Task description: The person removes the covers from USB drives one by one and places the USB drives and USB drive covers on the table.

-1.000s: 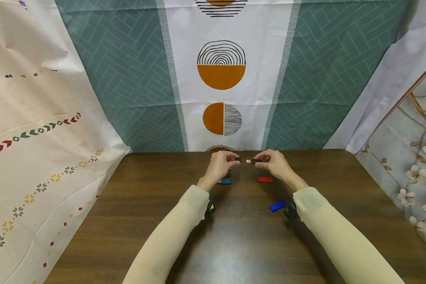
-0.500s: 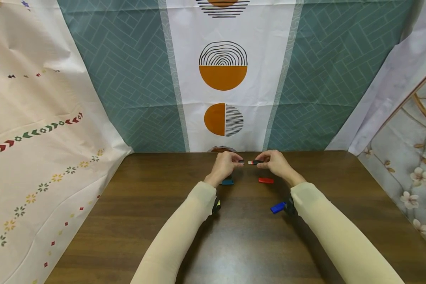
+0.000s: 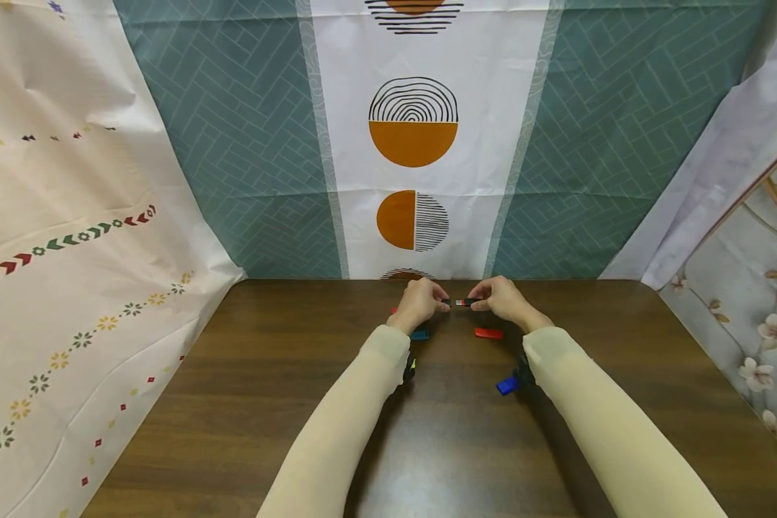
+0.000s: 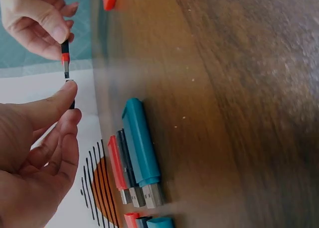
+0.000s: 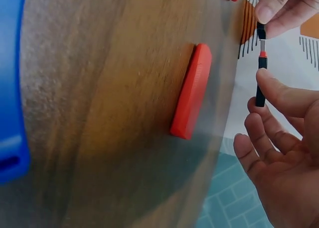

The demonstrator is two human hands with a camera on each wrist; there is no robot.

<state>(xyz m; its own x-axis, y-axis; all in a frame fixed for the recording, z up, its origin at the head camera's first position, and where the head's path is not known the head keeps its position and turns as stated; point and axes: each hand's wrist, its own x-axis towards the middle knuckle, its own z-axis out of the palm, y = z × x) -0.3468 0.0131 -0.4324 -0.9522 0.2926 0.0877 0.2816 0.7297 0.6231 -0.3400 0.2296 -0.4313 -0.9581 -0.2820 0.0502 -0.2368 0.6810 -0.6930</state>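
Note:
My left hand (image 3: 421,302) pinches a small black cap (image 5: 261,31) between thumb and fingertips. In my right hand (image 3: 501,298) is a slim black USB stick (image 5: 263,62) with a red collar, gripped by thumb and fingers. Its metal plug points at the cap, in line with it. Plug tip and cap are very close; whether they touch I cannot tell. Below my left hand, the left wrist view has a teal USB stick (image 4: 141,143), a dark one (image 4: 126,158) and a red one (image 4: 117,163) side by side on the table, plugs bare.
Matching caps, red (image 4: 131,218), dark (image 4: 143,221) and teal (image 4: 160,222), lie by those plugs. A red stick-like piece (image 3: 488,334) lies before my right hand, and a blue piece (image 3: 508,385) beside my right wrist. The wooden table (image 3: 285,403) ends at a hanging patterned cloth (image 3: 272,237).
My left hand has moved right with the cap, narrowing the gap to the plug. The right hand has stayed nearly in place, and the view has shifted slightly.

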